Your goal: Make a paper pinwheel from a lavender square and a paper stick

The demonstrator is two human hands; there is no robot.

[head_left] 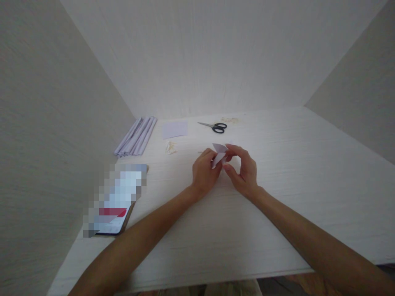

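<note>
Phone: from where I stand, with twelve at the far wall (197,61), the phone (125,197) lies between eight and nine o'clock of the folded paper (219,158).
Paper rolls: the stacked paper rolls (135,137) sit between nine and ten.
Thin sticks: a small bunch of thin sticks (171,148) lies near nine.
Flat sheet: the flat sheet (175,129) is at ten.
Left hand: the left hand (205,172) is the nearer, its fingers closed on the folded paper, which rises toward one o'clock from them.
Scissors: the scissors (218,128) rest at twelve, blades toward nine.
Folded paper: between both hands; the lower flap runs from seven to one, the overall long axis unclear.
Right hand: the right hand (243,170) is at four, thumb and forefinger apart, forefinger meeting the upper flap; whether its other fingers grip, I cannot tell.
</note>
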